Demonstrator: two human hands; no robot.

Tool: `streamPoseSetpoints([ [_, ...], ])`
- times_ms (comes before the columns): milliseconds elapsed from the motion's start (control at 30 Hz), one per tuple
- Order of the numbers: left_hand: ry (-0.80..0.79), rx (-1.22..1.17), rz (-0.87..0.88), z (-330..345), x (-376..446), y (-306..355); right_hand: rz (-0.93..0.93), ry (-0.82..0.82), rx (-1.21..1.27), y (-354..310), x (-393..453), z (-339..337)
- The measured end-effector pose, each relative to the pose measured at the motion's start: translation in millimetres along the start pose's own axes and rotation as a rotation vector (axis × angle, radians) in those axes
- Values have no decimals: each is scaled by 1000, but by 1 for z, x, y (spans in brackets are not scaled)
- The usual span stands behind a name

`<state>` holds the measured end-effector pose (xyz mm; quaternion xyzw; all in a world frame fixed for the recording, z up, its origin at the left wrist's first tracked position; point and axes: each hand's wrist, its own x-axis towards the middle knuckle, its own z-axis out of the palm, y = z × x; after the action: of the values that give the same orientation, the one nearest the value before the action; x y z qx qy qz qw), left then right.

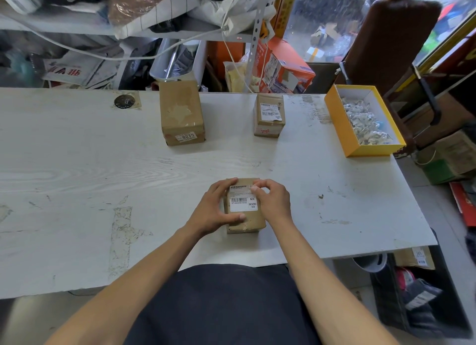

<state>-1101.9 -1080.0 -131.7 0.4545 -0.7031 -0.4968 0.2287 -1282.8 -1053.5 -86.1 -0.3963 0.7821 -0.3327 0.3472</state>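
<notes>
A small brown cardboard parcel (247,222) lies on the white table (103,169) just in front of me. A white shipping label (242,201) with a barcode is stuck on its top. My left hand (217,206) grips the parcel's left side, thumb across its near top. My right hand (271,199) sits at the parcel's right side, its curled fingertips pinching the label's upper right corner.
Two more cardboard parcels stand farther back: a larger one (181,112) marked 0275 and a smaller labelled one (269,115). A yellow open box (342,128) of crumpled label scraps sits at the right edge. Cluttered shelves and cartons lie behind the table.
</notes>
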Motion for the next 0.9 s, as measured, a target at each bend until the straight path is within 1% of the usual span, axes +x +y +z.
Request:
streamPoseSetpoints([
  [233, -5, 3, -1, -1, 0, 0, 14, -4, 51, 1, 1, 1],
  [900, -2, -6, 15, -1, 0, -1, 11, -7, 86, -2, -2, -1],
])
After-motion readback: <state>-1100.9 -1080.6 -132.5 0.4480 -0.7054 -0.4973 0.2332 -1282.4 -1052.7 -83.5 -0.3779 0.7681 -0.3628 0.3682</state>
